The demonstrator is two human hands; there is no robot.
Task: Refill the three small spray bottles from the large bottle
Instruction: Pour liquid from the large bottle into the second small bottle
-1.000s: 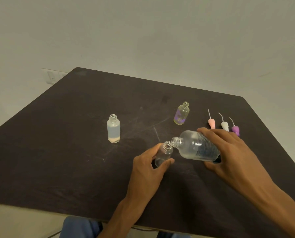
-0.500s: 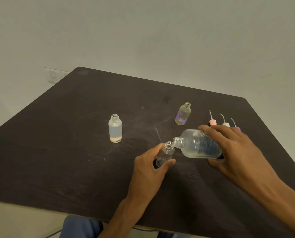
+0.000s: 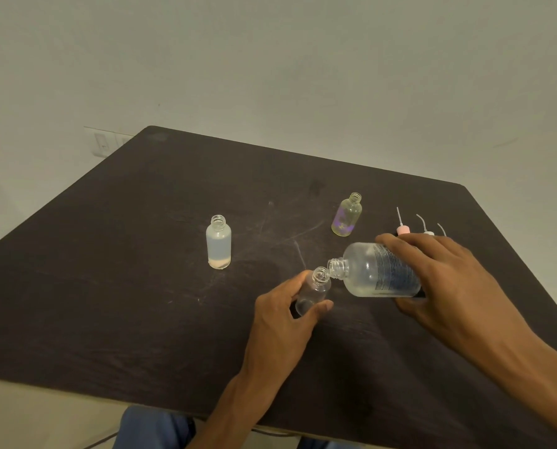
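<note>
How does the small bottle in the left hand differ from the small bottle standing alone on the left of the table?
The held small bottle is clear, looks nearly empty, and tilts in the left hand. The standing bottle is upright, untouched, cloudy and looks almost full, with a pinkish base. Both are uncapped and similar in shape.

The table [image 3: 141, 286] is dark, matt and scuffed; the large bottle [image 3: 367, 270] and small bottles look clear, glossy plastic.

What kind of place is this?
Probably a plain room at home, not a lab: a bare dark table against a blank wall, with a wall socket beside it.
</note>
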